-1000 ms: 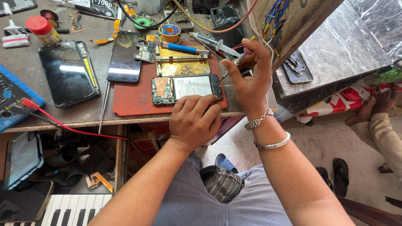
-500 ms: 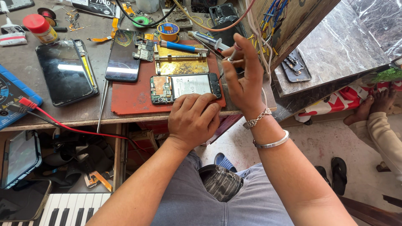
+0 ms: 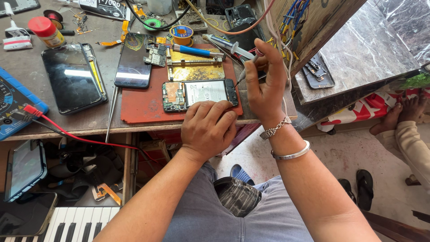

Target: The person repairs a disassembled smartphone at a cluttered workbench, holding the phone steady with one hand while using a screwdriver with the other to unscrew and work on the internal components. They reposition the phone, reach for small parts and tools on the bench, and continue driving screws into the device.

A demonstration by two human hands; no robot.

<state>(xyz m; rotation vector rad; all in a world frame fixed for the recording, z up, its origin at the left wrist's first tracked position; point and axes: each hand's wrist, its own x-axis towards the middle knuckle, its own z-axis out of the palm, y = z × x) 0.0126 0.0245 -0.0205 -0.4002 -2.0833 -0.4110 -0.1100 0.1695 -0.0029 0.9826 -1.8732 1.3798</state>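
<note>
- Left hand (image 3: pixel 208 130) lies flat at the near edge of the red work mat (image 3: pixel 143 105), fingers spread loosely, not closed around anything, fingertips pressing the near edge of the opened phone (image 3: pixel 199 94).
- That phone sits back-off on the mat, circuit board and battery exposed, just beyond the left fingertips.
- Right hand (image 3: pixel 264 87) is pinched shut on a thin metal tool (image 3: pixel 242 74), whose tip points down toward the phone's right end.
- Just beyond the right-hand grip lies a blue-handled screwdriver (image 3: pixel 195 50) on a brass-coloured plate (image 3: pixel 195 67).
- Well left of both hands: a dark tablet (image 3: pixel 71 76) and a black phone (image 3: pixel 132 60), both screen-up.
</note>
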